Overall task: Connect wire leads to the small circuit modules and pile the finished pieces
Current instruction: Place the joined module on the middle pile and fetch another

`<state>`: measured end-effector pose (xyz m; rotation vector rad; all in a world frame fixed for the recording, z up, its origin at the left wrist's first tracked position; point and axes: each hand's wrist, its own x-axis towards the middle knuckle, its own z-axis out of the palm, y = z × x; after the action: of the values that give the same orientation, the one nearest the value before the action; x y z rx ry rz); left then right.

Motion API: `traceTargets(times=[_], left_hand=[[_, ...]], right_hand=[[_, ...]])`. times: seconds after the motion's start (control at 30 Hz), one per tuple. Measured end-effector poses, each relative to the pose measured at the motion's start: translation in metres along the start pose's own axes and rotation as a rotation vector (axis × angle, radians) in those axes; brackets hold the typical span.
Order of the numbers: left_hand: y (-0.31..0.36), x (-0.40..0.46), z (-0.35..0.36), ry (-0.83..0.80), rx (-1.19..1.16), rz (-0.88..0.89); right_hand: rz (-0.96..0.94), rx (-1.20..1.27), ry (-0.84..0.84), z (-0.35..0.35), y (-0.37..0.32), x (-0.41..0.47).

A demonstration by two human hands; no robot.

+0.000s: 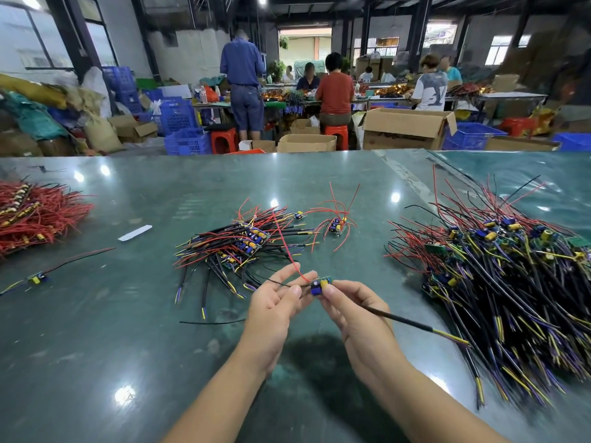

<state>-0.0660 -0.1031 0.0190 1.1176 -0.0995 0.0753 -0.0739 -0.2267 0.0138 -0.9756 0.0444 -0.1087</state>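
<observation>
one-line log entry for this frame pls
right hand: pinches circuit module | left hand: fingers at its red lead, grip unclear | piles: centre, right | stage: wiring
</observation>
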Motion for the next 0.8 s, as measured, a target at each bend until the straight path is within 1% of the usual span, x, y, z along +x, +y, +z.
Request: traceTargets(times=[0.03,0.07,0.13,0.27,0.33,0.4,0.57,0.73,0.8], left_hand=[[-0.001,0.0,0.001,0.006,-0.011,-0.008],[-0.001,0.0,0.0,0.017,-0.016,-0.018],[-0.002,0.001,-0.003,0.041,0.036,-0.022],[-0.003,0.0,-0.006,-0.001,0.321,0.017],[-0.006,0.001,-0.004,0.032,0.429,0.045],[-0.006,0.002,-0.002,0.068,0.474,0.088],[-0.009,0.001,0.0,0.206,0.407,0.21],[-0.002,0.007,-0.006,0.387,0.242,0.316],[-0.001,0.008,-0.008,0.406,0.18,0.33]], right_hand=[[0.05,0.065,-0.003,0.0,-0.002,0.0],[0.063,0.051,-0.008,0.0,-0.003,-0.001],[0.027,-0.09,-0.03,-0.001,-0.004,-0.002],[-0.065,-0.301,-0.091,0.0,-0.004,-0.006],[-0.049,-0.297,-0.11,0.0,-0.004,-0.007],[0.0,-0.214,-0.113,0.001,-0.006,-0.008],[0.151,0.103,-0.063,0.008,-0.002,-0.006],[0.164,0.187,-0.02,0.012,0.001,-0.005],[0.157,0.198,-0.014,0.012,0.001,-0.004]])
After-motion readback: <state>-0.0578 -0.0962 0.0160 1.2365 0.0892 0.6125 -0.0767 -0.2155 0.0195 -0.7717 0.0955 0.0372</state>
